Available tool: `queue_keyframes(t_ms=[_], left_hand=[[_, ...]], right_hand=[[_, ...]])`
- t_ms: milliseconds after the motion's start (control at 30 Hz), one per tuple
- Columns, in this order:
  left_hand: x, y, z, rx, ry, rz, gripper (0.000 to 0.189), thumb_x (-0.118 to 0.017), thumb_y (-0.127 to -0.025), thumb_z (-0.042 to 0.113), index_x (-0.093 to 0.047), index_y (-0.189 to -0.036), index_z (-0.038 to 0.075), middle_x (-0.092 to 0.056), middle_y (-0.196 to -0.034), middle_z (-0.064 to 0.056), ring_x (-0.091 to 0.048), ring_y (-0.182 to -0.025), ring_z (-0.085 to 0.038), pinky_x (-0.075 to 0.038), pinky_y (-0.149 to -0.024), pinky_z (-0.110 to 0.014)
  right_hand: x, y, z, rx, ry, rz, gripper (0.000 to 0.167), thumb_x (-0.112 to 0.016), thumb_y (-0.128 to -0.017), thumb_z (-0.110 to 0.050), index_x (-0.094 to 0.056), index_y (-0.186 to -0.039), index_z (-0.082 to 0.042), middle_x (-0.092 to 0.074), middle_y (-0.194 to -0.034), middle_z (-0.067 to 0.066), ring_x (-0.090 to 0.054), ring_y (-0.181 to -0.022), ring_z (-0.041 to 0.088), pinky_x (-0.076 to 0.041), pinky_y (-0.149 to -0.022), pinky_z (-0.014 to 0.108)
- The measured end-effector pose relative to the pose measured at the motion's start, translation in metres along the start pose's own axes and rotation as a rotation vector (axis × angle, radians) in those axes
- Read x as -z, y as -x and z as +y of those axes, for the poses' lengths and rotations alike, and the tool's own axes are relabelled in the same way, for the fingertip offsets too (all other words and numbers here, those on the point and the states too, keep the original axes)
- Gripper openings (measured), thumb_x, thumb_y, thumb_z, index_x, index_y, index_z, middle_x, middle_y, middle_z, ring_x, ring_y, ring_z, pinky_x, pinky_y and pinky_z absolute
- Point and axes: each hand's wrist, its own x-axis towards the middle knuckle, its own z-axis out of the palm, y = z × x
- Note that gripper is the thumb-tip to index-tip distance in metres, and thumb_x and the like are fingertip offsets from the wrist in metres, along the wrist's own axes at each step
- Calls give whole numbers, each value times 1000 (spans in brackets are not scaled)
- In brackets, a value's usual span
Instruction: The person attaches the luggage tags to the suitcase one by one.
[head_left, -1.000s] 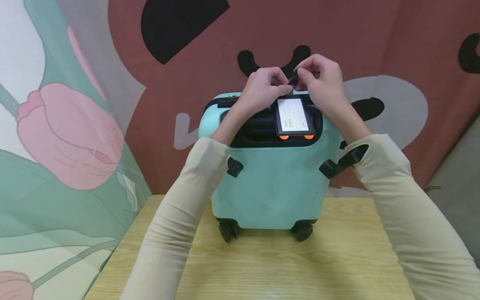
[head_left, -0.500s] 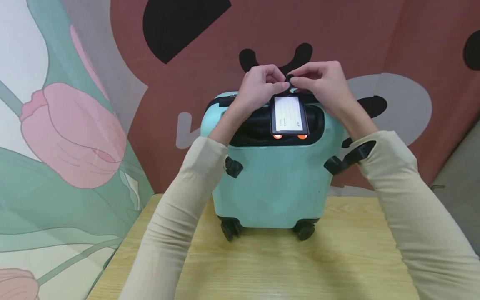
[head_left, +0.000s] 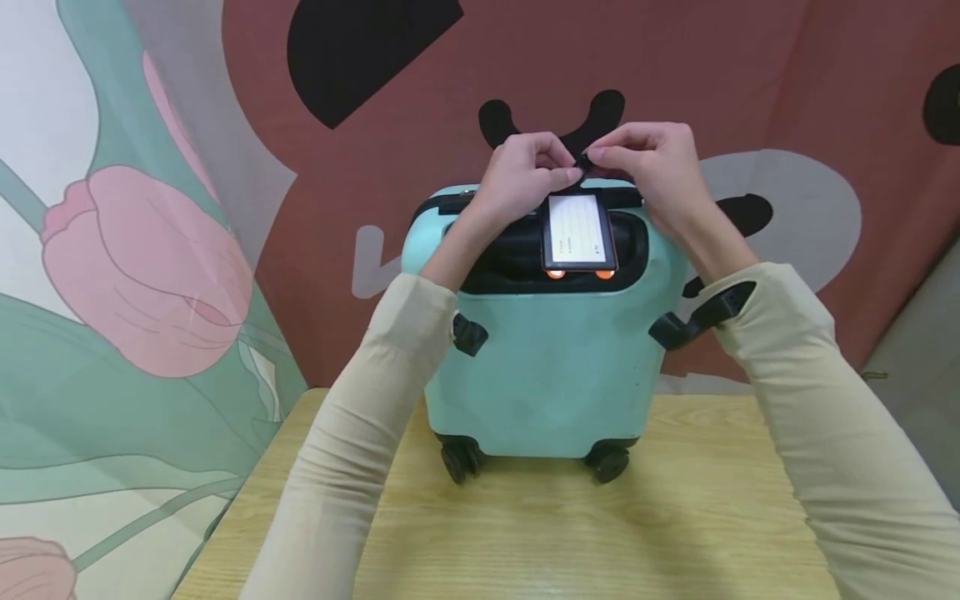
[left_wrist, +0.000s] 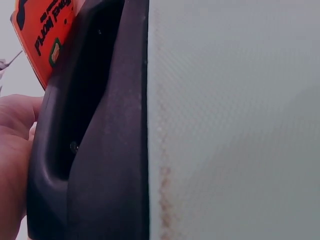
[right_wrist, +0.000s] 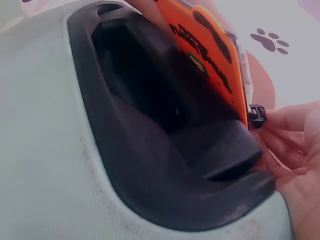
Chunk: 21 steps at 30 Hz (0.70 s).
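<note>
A mint-green suitcase point(head_left: 555, 375) stands upright on its wheels. Across its black handle area lies a luggage tag point(head_left: 579, 233), white card side up in the head view; the wrist views show its orange printed face point(right_wrist: 205, 47). Above the tag, my left hand point(head_left: 528, 175) pinches the tag's black strap point(head_left: 583, 162) between thumb and fingers. Close beside it on the right, my right hand point(head_left: 652, 162) pinches the strap's other part. In the right wrist view a small black buckle point(right_wrist: 257, 115) shows at the right fingertips. Most of the left hand point(left_wrist: 17, 150) is cut off in its wrist view.
The suitcase stands on a wooden table point(head_left: 570, 533) against a printed cloth backdrop point(head_left: 750, 83). Black wrist straps point(head_left: 705, 317) hang at both cuffs. The black top handle point(right_wrist: 215, 150) and its deep recess sit below the tag.
The right hand came down and in toward the left hand, then drew slightly right, the strap still pinched. The tag shifted a little left in view. The left hand stayed nearly in place.
</note>
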Motion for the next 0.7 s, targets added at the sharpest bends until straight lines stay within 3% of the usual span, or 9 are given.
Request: queue_keyframes(t_ms=[67,200,300,533,633,700], left_hand=[[0,0,0,-5,-3,-2,16,-68,-102,19,-72,-111,6,-70,-107,-5,-59,-99,-17,-48,-85,-24],[0,0,-1,-19,-19,-11,16,-67,-102,19,-70,-111,6,-70,-107,-6,-59,-99,-18,-47,-85,-24],[-1,1,-2,-28,-30,-13,16,-66,-103,18,-70,-112,6,-70,-108,-6,-60,-99,-18,-48,-85,-24],[-4,-1,-1,-32,-43,-5,19,-66,-103,18,-72,-116,5,-70,-113,-7,-60,-101,-18,-49,-87,-23],[-5,-1,0,-13,-46,13,18,-67,-103,19,-72,-115,7,-70,-112,-5,-59,-100,-17,-49,-86,-23],[-6,-2,1,3,-43,16,18,-67,-103,20,-72,-114,7,-70,-112,-4,-59,-100,-17,-49,-86,-24]], right_hand=[[-1,1,0,21,9,11,9,-72,-97,-7,-81,-99,-3,-72,-91,2,-65,-90,19,-53,-86,24],[-4,1,1,93,116,11,21,-69,-98,-5,-74,-118,-6,-70,-86,-2,-66,-88,17,-55,-87,22],[-6,2,1,135,168,17,27,-68,-98,-4,-70,-125,-9,-69,-83,-3,-66,-88,19,-55,-89,23],[-7,4,0,136,233,31,13,-65,-101,-6,-71,-112,-4,-68,-94,-1,-65,-90,17,-54,-92,22],[-7,7,1,172,346,29,18,-62,-104,-11,-71,-115,-1,-68,-102,5,-63,-94,18,-53,-92,21],[-8,9,2,245,472,28,21,-63,-104,-14,-71,-117,0,-70,-106,10,-64,-95,19,-52,-91,20]])
